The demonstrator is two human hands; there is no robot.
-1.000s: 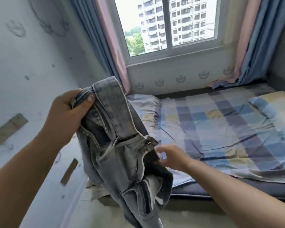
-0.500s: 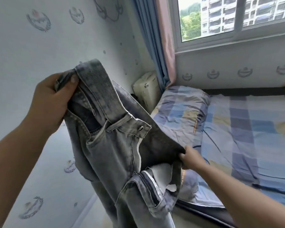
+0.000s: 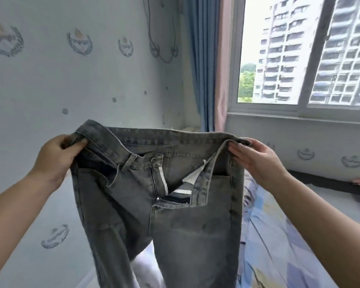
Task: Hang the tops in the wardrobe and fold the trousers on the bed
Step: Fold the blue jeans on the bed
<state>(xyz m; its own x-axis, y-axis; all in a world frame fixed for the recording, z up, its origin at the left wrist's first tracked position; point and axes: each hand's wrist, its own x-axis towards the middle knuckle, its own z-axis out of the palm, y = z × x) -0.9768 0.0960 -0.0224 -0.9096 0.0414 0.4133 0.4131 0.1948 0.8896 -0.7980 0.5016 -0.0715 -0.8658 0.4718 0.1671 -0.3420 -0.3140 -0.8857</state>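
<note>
Pale wall (image 3: 75, 84) with crest motifs; blue-pink curtain (image 3: 208, 65); daylit window (image 3: 303, 50) facing tower blocks

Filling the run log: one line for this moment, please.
step: spreading trousers | item: grey denim jeans, fly open | left hand: grips waistband | right hand: grips waistband | over checked bed

My one view, from the head, facing the room's corner

The camera sits on my head and looks forward and slightly down along both my forearms, close enough that my left hand (image 3: 56, 161) and right hand (image 3: 256, 161) flank the middle of the wide frame, with the jeans (image 3: 175, 215) stretched between them filling the centre. It faces the papered wall (image 3: 71, 90) on the left, the curtain (image 3: 204, 65) in the corner and the window (image 3: 299, 59) on the right; the bed (image 3: 279, 235) lies low right. No second view overlaps it.
</note>
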